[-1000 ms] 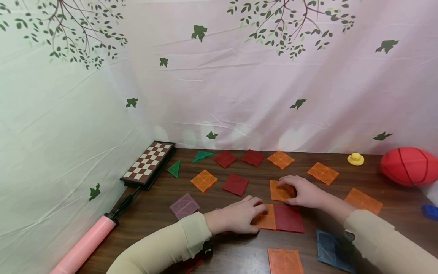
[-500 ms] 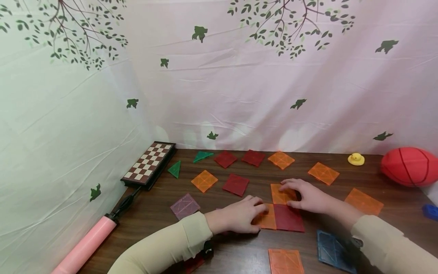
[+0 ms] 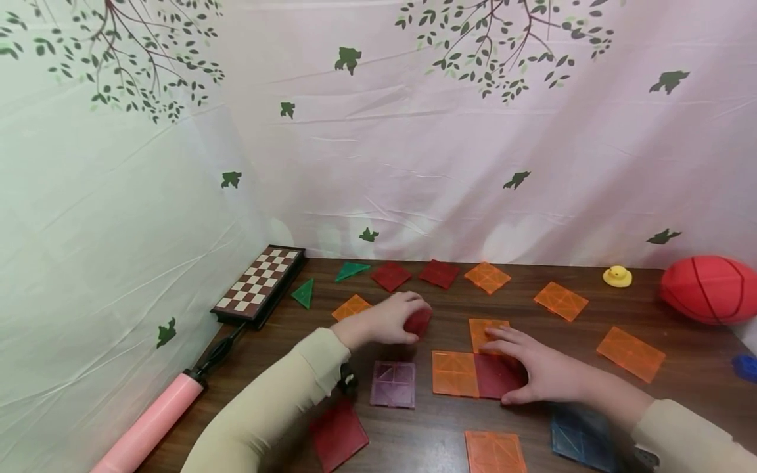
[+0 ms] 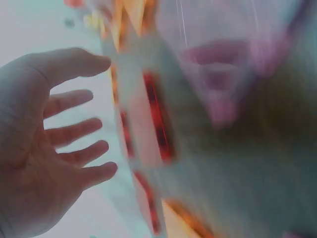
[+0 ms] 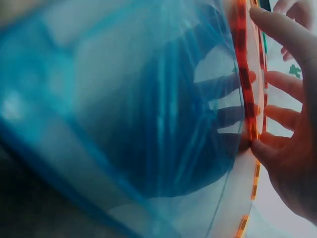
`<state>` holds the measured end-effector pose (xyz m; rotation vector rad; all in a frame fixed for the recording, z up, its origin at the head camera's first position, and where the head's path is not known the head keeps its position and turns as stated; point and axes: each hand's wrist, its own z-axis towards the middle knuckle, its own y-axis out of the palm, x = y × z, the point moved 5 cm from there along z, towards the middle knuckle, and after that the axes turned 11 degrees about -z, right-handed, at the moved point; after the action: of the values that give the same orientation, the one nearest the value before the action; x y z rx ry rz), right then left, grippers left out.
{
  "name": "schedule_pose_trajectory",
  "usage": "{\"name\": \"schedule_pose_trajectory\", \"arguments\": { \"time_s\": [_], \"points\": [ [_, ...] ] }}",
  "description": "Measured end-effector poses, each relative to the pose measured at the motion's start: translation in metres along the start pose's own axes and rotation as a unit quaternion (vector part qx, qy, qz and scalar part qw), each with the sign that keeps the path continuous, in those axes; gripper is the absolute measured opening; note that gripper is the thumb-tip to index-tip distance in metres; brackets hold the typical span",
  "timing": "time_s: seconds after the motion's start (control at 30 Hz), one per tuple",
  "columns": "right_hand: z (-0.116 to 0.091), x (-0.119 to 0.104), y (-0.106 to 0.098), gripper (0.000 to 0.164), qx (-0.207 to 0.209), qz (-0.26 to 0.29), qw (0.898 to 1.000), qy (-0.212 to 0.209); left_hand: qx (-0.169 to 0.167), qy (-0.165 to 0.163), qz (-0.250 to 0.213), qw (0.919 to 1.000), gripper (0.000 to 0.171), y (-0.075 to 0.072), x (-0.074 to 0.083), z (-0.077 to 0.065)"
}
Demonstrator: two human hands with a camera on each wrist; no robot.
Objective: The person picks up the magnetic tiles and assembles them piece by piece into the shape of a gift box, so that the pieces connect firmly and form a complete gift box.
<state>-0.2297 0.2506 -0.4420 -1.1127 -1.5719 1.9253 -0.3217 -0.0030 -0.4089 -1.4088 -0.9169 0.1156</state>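
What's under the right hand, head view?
The right hand partly overlaps the red tile and the orange tile behind it. Their covered parts and anything else directly beneath can't be seen.

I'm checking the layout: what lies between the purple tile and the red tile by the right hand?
In the head view, an orange tile, edge to edge with the red tile, then bare table to the purple tile.

Board (image 3: 260, 281): quantity 1. To the right of the board, count by kind: orange tiles (image 3: 560, 301), 7; red tiles (image 3: 439, 273), 5; purple tile (image 3: 393, 393), 1 visible; blue tile (image 3: 573, 437), 1. Green triangles (image 3: 303, 293): 2, near the board, right side. Tube (image 3: 150, 424): 1, at the board's near end. Well to the board's right: duck (image 3: 618, 277), 1; ball (image 3: 706, 290), 1; blue piece (image 3: 745, 368), 1.
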Motion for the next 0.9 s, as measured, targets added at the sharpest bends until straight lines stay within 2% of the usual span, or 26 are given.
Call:
{"name": "schedule_pose_trajectory", "arguments": {
  "time_s": [0.13,0.2,0.27,0.4,0.5,0.7,0.9],
  "points": [
    [0.0,-0.002,0.002,0.08,-0.008,0.0,1.0,0.001,-0.036,-0.042,-0.004,0.9984,0.06,-0.002,-0.027,0.003],
    [0.0,-0.003,0.002,0.079,-0.007,-0.003,1.0,0.002,-0.048,-0.047,-0.002,0.9978,0.059,0.002,-0.033,0.004],
    [0.001,-0.003,0.003,0.078,-0.005,-0.007,1.0,0.003,-0.045,-0.041,0.007,0.9981,0.057,0.006,-0.035,0.007],
    [0.003,-0.003,0.004,0.078,-0.001,-0.014,1.0,0.004,-0.009,-0.025,0.034,0.9991,0.054,0.012,-0.032,0.015],
    [0.004,-0.003,0.004,0.078,0.002,-0.019,1.0,0.006,0.003,-0.025,0.05,0.9985,0.056,0.015,-0.026,0.022],
    [0.007,-0.005,0.004,0.077,0.006,-0.025,1.0,0.006,-0.001,-0.036,0.072,0.9967,0.055,0.018,-0.013,0.033],
    [0.009,-0.006,0.004,0.075,0.013,-0.029,1.0,0.002,-0.009,-0.039,0.045,0.9982,0.049,0.023,-0.006,0.039]
  ]
}}
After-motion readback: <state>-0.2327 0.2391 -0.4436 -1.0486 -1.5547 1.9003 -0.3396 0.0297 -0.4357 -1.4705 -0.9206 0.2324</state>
